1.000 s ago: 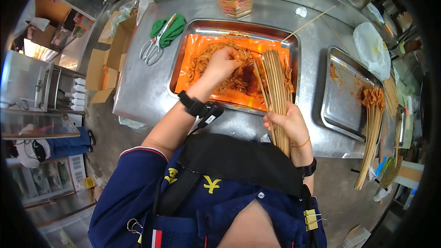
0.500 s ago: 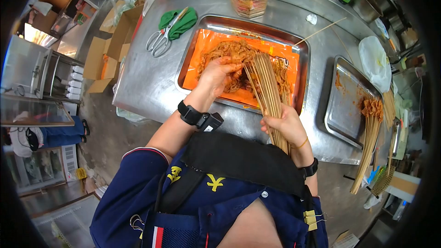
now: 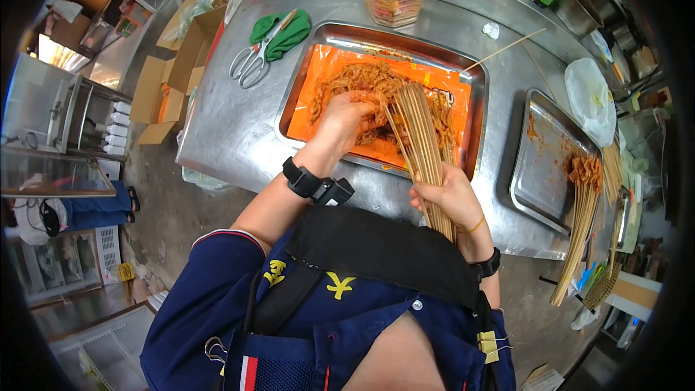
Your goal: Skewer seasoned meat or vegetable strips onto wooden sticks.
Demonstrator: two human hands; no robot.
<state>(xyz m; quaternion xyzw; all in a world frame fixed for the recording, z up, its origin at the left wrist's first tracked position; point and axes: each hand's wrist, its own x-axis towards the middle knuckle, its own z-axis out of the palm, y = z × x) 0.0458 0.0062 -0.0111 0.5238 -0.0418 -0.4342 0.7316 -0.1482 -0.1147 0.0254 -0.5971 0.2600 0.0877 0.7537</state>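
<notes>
Left hand (image 3: 342, 122): grip we couldn't tell.
Right hand (image 3: 452, 197): clamped sticks (image 3: 422, 127), near ends hidden.
Table (image 3: 233, 127): lay open, tray's (image 3: 478, 94) nine o'clock.

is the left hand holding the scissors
No, the scissors lie partly on the green cloth, while the left hand is at the saucy strips.

This looks like a commercial kitchen: a broad stainless-steel counter (image 3: 235, 127) carries a deep metal tray (image 3: 478, 116) of red-sauced food (image 3: 351, 83) and a shallower tray (image 3: 543, 166) with a bundle of loaded skewers (image 3: 581, 213); metal cookware (image 3: 573, 11) stands beyond, above a bare grey floor (image 3: 181, 235).
</notes>
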